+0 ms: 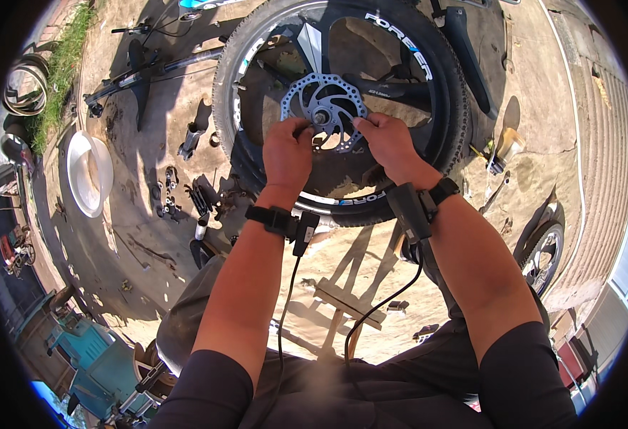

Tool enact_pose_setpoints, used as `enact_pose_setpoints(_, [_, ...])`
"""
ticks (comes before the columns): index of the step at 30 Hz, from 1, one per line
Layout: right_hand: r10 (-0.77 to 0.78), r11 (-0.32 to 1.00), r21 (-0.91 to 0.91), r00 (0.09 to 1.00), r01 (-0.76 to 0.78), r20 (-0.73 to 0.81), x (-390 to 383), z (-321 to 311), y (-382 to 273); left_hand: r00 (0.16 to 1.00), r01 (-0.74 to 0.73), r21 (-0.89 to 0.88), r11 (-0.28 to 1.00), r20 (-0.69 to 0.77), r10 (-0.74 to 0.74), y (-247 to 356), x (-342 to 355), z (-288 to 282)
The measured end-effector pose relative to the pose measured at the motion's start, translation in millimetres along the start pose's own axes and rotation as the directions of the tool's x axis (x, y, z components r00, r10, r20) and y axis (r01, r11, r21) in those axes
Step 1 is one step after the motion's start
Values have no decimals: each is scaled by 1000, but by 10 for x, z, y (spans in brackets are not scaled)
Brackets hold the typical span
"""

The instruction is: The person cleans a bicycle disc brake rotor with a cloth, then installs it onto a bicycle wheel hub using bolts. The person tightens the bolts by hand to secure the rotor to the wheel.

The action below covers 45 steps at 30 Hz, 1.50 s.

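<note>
A silver brake rotor [328,93] with a perforated outer ring sits around the hub [320,118] of a black bicycle wheel [448,107] lying in front of me. My left hand [286,154] grips the rotor's lower left edge, thumb and fingers curled, fingertips partly hidden. My right hand [389,143] pinches the rotor's right edge between thumb and bent fingers. Both wrists wear black strapped devices with cables running down toward my body.
Metal bike parts [169,189] lie left of the wheel, with a white basin [72,171] farther left. A black frame or fork piece [141,79] lies upper left. At right are a small container [507,143] and another wheel [551,250]. A small wooden stool [350,300] is below the wheel.
</note>
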State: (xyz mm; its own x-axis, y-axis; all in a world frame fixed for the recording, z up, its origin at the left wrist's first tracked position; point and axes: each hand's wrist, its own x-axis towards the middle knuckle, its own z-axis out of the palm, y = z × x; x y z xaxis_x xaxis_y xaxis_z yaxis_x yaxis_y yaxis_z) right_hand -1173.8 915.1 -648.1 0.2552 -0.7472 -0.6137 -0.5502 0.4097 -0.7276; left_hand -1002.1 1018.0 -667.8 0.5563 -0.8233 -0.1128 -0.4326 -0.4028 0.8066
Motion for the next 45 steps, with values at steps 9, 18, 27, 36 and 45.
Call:
enact_pose_setpoints(9, [16, 1000, -5, 1000, -16, 16, -40, -14, -60, 999, 11, 82, 997, 30, -14, 59, 45, -5])
enact_pose_setpoints(18, [0, 999, -47, 1000, -1, -19, -67, 3, -65, 990, 110, 0, 994, 88, -110, 143, 82, -59])
enact_pose_setpoints(27, [-97, 995, -5, 991, 97, -95, -32, 111, 144, 992, 54, 89, 995, 112, -64, 176, 118, -83])
enact_pose_setpoints(36, [-93, 995, -37, 993, 90, -72, 1, 87, 156, 986, 104, 57, 993, 124, -111, 195, 139, -116])
enact_pose_setpoints(45, [-93, 996, -5, 993, 93, -66, 16, 82, 173, 993, -87, 218, 972, 100, 66, 158, 125, -106])
